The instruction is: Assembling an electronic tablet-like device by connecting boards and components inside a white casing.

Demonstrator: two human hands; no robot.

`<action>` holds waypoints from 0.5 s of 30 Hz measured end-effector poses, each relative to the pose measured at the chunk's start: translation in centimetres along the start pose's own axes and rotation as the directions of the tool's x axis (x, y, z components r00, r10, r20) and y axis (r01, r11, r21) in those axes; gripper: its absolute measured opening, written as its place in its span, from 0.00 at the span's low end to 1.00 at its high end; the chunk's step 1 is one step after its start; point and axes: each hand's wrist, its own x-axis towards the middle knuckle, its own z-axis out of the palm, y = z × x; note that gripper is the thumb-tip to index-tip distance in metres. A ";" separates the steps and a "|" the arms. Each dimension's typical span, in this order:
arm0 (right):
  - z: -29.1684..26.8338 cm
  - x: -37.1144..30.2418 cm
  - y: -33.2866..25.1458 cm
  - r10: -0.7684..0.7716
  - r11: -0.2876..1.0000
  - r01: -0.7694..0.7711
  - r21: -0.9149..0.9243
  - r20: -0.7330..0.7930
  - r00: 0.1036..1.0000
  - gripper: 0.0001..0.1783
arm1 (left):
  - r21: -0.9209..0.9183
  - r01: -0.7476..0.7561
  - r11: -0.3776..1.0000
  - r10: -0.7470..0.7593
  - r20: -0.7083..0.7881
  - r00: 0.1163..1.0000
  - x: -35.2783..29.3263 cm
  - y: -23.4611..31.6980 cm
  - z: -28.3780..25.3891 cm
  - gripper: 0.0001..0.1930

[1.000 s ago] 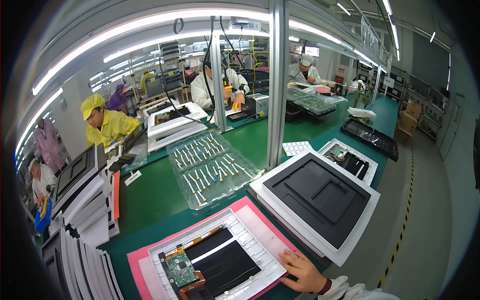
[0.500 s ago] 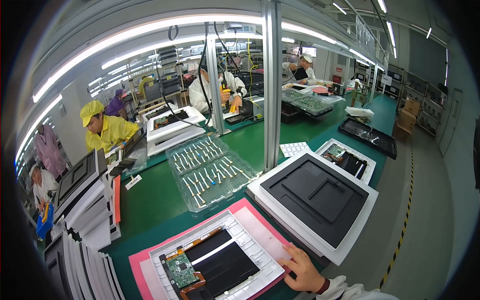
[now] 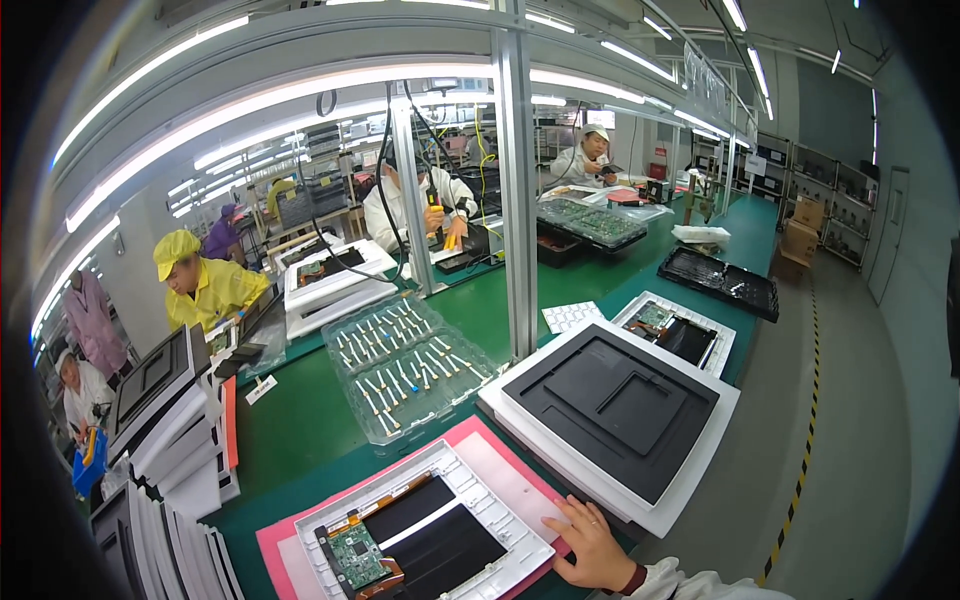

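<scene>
My right hand (image 3: 592, 547) rests at the right edge of a pink foam mat (image 3: 500, 462), fingers stretched out and apart, beside the corner of an open white device housing (image 3: 522, 548). Nothing is held in it. Inside the housing lie a green circuit board (image 3: 357, 556), orange flex cables and black panels split by a white strip. The housing's near edge is cut off by the frame. My left hand does not show.
Behind the mat stands a clear tray (image 3: 450, 398) of short white cables. White foam with a black recessed panel (image 3: 615, 415) is stacked at right, near a metal post (image 3: 518, 200). Foam sheets (image 3: 165, 540) stand at left. Several co-workers sit beyond the green bench (image 3: 290, 425).
The view has tilted up slightly, so the bench sits lower in it. My right hand stays by the housing's corner. A far co-worker's dark panel has been lowered.
</scene>
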 end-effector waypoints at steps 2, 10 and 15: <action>0.1 0.1 0.0 -0.008 1.000 0.008 0.008 0.007 1.000 0.29 | 0.016 0.037 0.999 -0.036 -0.099 0.994 0.6 1.5 -0.2 0.29; 0.0 -0.1 -0.5 -0.084 0.991 0.083 -0.102 -0.005 0.996 0.28 | -0.124 0.327 0.937 -0.344 -0.157 0.926 3.2 1.1 -1.7 0.21; -0.4 0.3 -0.9 -0.172 0.969 0.155 -0.192 -0.076 0.982 0.21 | 0.002 0.283 0.959 -0.281 -0.121 0.952 4.3 0.6 -1.6 0.19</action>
